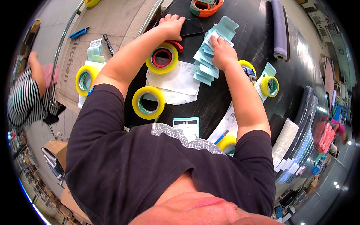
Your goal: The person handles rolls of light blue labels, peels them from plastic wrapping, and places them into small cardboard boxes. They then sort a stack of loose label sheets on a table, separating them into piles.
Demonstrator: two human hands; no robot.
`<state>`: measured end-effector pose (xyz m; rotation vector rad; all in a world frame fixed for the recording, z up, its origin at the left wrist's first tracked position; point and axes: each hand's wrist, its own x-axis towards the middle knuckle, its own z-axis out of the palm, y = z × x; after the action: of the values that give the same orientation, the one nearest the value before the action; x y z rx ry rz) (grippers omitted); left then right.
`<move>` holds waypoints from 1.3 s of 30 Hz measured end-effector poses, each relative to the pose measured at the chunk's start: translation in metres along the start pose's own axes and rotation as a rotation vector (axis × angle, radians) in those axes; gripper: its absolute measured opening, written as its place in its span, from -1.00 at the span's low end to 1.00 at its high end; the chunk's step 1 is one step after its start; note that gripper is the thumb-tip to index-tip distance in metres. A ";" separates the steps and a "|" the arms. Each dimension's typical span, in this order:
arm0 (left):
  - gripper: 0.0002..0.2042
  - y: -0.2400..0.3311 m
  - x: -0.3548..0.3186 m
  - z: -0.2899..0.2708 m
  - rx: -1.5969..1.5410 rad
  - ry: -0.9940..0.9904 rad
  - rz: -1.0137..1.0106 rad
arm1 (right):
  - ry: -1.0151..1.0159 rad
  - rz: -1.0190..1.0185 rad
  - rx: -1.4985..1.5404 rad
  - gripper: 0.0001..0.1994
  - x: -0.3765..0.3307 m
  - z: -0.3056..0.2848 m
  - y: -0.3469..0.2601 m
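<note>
Our left hand flat on black pad, fingers together; right hand fingers spread on slips, partly hiding them.

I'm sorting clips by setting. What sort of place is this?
Probably a packing or shipping station in a warehouse: yellow tape rolls lie around, the right hand rests on a stack of pale green slips, and cardboard boxes sit by the dark table.

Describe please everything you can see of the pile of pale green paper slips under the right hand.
The pile of pale green slips lies on the black table, fanned out in an overlapping row. The slips look like thin printed paper, rectangular, with white patches. The right hand rests flat on its middle. Its lower end lies beside a white sheet; whether they touch is unclear.
</note>
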<state>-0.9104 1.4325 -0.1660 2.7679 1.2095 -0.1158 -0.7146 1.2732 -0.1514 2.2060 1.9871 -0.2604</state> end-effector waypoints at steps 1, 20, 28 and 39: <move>-0.21 0.005 -0.002 -0.002 -0.084 0.039 0.045 | 0.073 -0.012 -0.004 -0.32 0.003 0.011 0.009; -0.56 0.073 -0.039 -0.006 -0.454 -0.036 0.442 | 0.380 -0.035 0.854 -0.53 0.002 -0.002 0.061; -0.57 0.081 -0.044 -0.008 -0.292 -0.076 0.499 | 0.353 -0.014 0.904 -0.55 0.009 -0.001 0.071; -0.65 0.084 -0.059 -0.005 -0.224 0.008 0.538 | 0.348 0.074 1.092 -0.56 -0.003 -0.032 0.067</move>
<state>-0.8890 1.3334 -0.1478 2.7757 0.4123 0.0772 -0.6474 1.2712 -0.1192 3.0850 2.2090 -1.2899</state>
